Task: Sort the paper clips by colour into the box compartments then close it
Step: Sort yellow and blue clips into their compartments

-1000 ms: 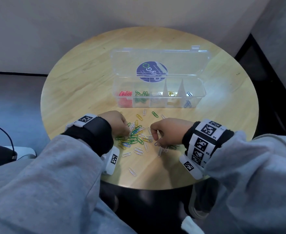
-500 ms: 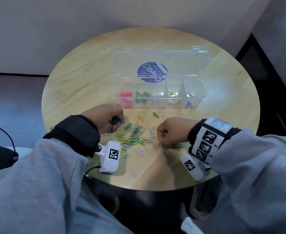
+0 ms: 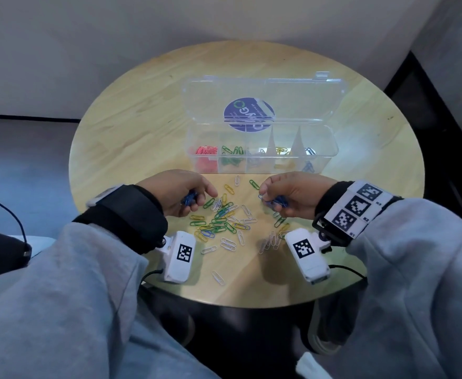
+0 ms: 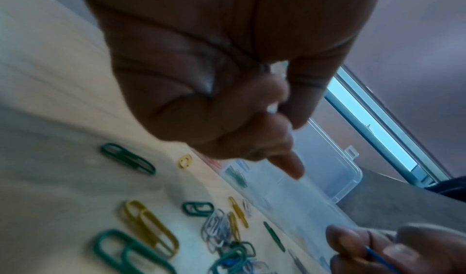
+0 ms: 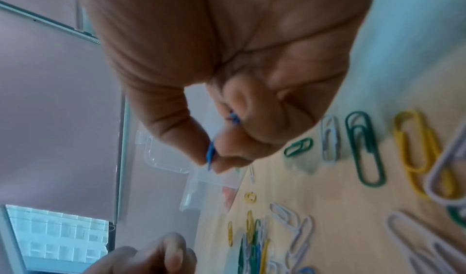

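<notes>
5 colour-sorted compartments in open box (image 3: 262,157)

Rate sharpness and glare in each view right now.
Head view: sharp, dim; light glare on the clear plastic compartment box. Left wrist view: motion-smeared, left hand dark. Right wrist view: soft, though the right hand shows the blue paper clips it pinches.

The box lid (image 3: 262,102) bears a purple sticker (image 3: 249,115), lettering unreadable
</notes>
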